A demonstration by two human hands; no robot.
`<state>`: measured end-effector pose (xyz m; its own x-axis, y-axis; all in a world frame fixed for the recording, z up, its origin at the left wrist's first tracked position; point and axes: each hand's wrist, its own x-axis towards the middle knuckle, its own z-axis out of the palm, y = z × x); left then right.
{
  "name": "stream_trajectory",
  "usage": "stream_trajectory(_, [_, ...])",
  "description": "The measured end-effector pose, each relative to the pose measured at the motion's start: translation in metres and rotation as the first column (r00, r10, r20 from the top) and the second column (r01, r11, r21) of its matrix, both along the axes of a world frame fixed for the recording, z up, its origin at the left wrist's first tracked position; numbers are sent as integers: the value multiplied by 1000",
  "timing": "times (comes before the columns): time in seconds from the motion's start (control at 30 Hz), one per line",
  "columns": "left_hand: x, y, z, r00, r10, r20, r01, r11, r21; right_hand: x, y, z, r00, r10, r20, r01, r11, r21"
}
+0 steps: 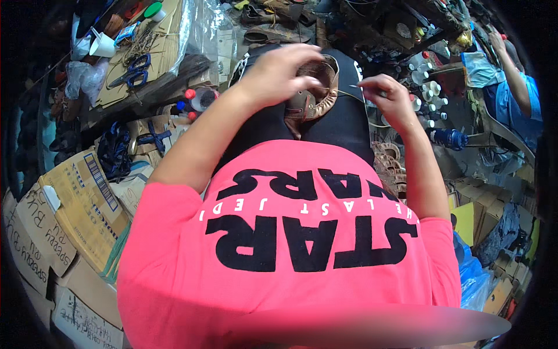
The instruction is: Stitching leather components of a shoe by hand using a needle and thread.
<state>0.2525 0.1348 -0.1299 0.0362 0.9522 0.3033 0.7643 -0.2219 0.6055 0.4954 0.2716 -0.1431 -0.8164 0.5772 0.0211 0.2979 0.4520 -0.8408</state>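
I'm in what looks like a cluttered shoe workshop: a leather shoe (321, 105) before me, scissors (135, 73), capped bottles (421, 75) and cardboard (81, 203) around me.

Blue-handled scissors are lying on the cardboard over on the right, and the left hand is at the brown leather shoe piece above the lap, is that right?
Not quite: in the head view, the blue-handled scissors lie on the cardboard on the left. The rest stands.
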Motion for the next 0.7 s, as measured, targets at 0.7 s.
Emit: stream_trajectory(0.7, [2, 52, -27, 802, -30, 596, 424, 732, -533, -22, -12, -21, 995, 67, -75, -61, 994, 86])
